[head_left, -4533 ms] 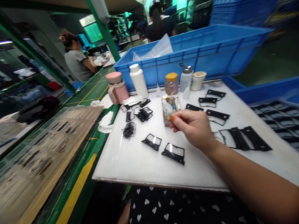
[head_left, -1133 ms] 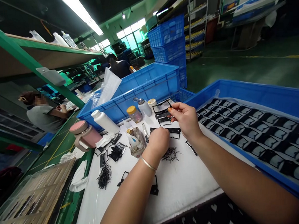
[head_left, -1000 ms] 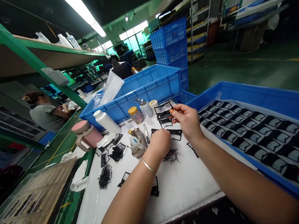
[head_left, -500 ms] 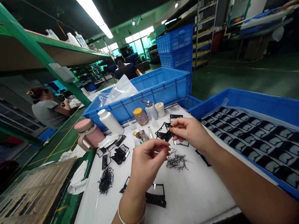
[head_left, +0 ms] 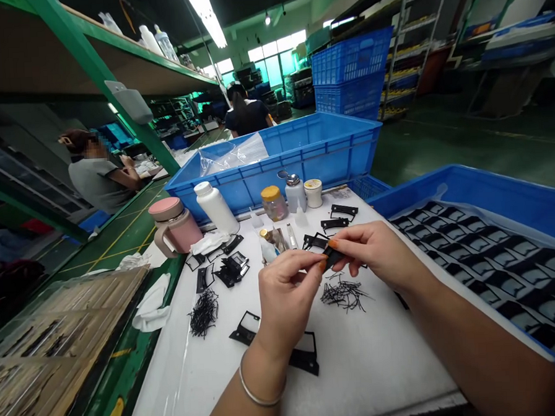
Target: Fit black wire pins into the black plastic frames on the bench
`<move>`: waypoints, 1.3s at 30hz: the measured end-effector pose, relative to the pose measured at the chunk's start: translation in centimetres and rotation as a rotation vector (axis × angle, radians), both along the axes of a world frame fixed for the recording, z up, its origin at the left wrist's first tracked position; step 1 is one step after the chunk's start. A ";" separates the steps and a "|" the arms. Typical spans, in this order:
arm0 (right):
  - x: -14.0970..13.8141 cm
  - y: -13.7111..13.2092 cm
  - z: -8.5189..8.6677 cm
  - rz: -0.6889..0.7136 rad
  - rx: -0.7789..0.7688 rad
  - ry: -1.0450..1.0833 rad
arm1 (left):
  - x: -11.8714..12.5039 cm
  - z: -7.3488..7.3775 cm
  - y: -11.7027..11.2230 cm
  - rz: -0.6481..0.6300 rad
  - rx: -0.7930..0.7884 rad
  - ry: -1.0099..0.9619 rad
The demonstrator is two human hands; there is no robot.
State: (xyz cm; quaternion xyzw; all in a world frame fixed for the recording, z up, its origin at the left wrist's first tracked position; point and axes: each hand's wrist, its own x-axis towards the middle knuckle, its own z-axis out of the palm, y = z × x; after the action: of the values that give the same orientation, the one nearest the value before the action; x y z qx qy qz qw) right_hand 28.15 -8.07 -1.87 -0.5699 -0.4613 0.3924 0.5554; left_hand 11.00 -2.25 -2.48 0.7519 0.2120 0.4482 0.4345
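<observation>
The factory floor runs off past a green shelf rack (head_left: 97,56) and a stack of blue crates (head_left: 352,74), and a co-worker (head_left: 97,180) sits well off to the left, apart from the hands I'm watching. Over the white tabletop (head_left: 361,377), the left hand (head_left: 287,300) and right hand (head_left: 377,252) meet near its middle. Both are closed in a pinch on a small black piece (head_left: 333,258), held between their fingertips just clear of the surface.

To the right of the right hand, a blue tray (head_left: 472,188) holds black frames (head_left: 509,289) in tidy rows, and it looks well filled as far as I can see. Much remains loose on the tabletop. A pile of thin black pins (head_left: 344,293) lies just below the hands, a second pile (head_left: 203,312) lies further left, and more black frames (head_left: 343,211) sit ahead of them. Another black frame (head_left: 304,362) lies near the left wrist, partly hidden by it.

Past the fingertips stand a small glass dish (head_left: 272,245), a jar with a yellow lid (head_left: 273,203), a white bottle (head_left: 216,206) and a pink mug (head_left: 173,226). Nothing stands between the hands and the piece they hold.
</observation>
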 end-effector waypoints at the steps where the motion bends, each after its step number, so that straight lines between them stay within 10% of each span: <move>1: -0.1 0.0 -0.1 0.007 -0.002 0.010 | 0.0 -0.1 0.0 0.025 0.026 -0.006; 17: -1.4 -0.5 0.4 -0.039 -0.013 -0.149 | 0.0 -0.5 0.5 0.090 0.113 -0.010; 32: -1.4 -0.5 0.5 -0.043 0.003 -0.162 | 0.4 0.0 0.2 -0.018 -0.341 -0.122; 39: -1.5 -0.5 0.6 0.000 0.023 -0.079 | 0.0 -0.5 0.9 0.102 0.082 -0.079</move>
State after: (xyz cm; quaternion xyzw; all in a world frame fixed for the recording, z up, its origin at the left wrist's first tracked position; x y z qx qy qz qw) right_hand 26.68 -8.58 -1.23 -0.5787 -0.4873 0.3641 0.5431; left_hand 11.04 -1.35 -2.94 0.7391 0.2142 0.5073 0.3880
